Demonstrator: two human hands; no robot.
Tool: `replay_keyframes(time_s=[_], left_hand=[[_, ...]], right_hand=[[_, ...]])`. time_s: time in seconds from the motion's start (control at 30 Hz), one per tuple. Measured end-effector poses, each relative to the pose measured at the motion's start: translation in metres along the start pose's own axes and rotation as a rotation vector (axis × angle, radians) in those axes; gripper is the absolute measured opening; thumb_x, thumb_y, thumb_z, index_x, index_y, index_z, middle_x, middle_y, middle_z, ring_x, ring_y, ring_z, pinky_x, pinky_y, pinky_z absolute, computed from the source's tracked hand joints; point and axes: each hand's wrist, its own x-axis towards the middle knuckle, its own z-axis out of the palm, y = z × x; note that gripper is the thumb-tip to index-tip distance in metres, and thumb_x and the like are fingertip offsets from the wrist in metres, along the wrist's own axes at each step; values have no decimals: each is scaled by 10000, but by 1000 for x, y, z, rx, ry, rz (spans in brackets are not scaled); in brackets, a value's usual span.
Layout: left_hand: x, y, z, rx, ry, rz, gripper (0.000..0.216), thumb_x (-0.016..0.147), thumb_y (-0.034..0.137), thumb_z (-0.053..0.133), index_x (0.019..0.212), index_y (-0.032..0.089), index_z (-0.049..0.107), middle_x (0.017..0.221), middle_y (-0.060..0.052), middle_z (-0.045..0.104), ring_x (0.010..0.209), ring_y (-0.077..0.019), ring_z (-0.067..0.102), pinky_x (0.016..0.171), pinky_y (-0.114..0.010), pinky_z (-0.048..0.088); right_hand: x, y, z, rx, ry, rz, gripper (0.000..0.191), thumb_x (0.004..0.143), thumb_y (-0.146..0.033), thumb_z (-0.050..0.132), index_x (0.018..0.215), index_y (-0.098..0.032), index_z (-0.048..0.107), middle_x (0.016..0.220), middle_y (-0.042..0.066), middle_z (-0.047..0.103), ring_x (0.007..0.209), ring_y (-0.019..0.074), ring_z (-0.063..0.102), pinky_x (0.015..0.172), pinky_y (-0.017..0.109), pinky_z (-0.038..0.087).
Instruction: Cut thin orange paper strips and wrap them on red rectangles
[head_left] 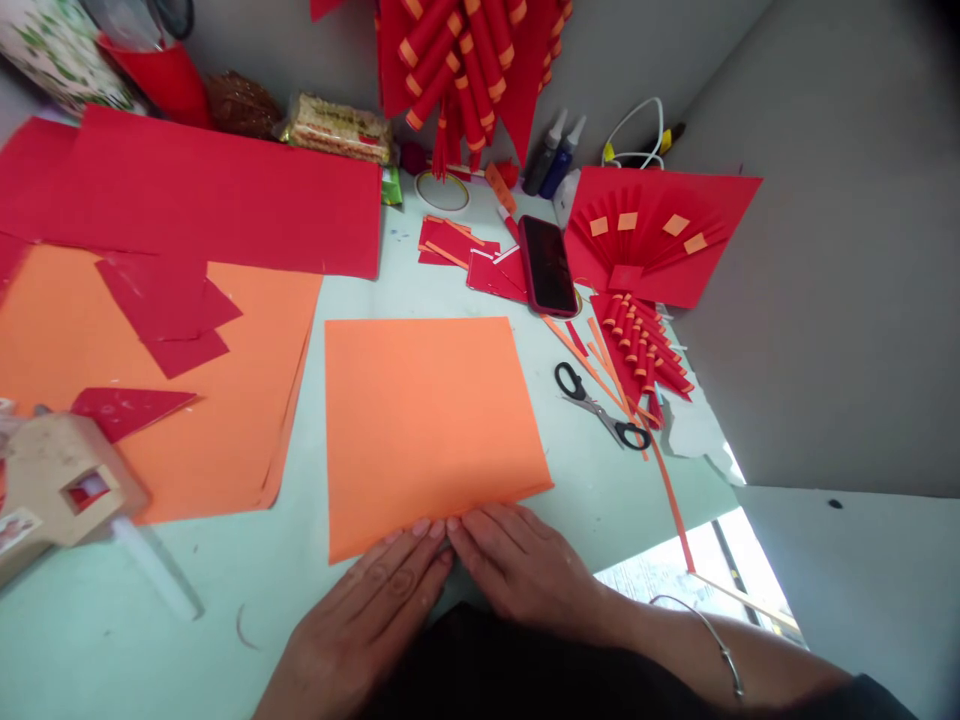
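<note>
A: Where's the orange sheet (427, 420)?
B: Flat on the table (225, 600), centre of view, skewed slightly. Its near edge at 6 o'clock sits under both hands.
A: Hands?
B: Left hand (367, 610) and right hand (517, 570) are palm-down, fingers straight and close together, gripping nothing. The fingertips (429, 528) of the 2 hands meet at the middle of that near edge and press on it.
A: Step?
B: My read is flattening the near edge or starting a crease along it. Can't tell if a fold is already turned up, because the fingers cover that strip.
A: What would a next move need?
B: Judgement only. It needs even pressure run outward from the middle toward 3 and 9 o'clock, with the sheet pinned so it doesn't swivel. Uneven push risks a crooked crease.
A: Clutter?
B: The orange stack (225, 430) at 9 o'clock is near the sheet but not touching it. The glue gun (60, 485) at 8 o'clock is well apart. The scissors (600, 408) at 3 o'clock are just beside the sheet's right edge. The phone (547, 265) at 1 o'clock lies past the far corner.
</note>
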Motion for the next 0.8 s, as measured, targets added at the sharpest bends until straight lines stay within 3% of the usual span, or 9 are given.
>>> replay_keyframes(time_s=[0.4, 0.6, 0.8], left_hand=[[-7, 2, 7, -126, 0, -97, 501, 1005, 256, 362, 1506, 244, 351, 1341, 1, 638, 1208, -147, 618, 1108, -295, 404], [-17, 1, 19, -99, 5, -72, 480, 1019, 282, 316, 1489, 214, 384, 1399, -2, 591, 1270, -152, 569, 1159, -314, 320], [-23, 1, 20, -111, -34, -98, 487, 1005, 206, 346, 1490, 230, 383, 1398, 2, 595, 1271, -137, 564, 1147, -284, 336]], right_hand=[[-6, 1, -7, -25, 7, 45, 300, 964, -61, 403, 1099, -28, 669, 977, 132, 716, 918, 222, 634, 855, 324, 513], [-11, 3, -9, -23, -8, 79, 311, 968, -71, 396, 1115, -34, 667, 1004, 132, 712, 950, 214, 620, 853, 311, 514], [-20, 3, -7, -27, -57, 103, 314, 956, -93, 429, 1178, -34, 643, 1060, 154, 700, 1011, 224, 609, 893, 322, 510]])
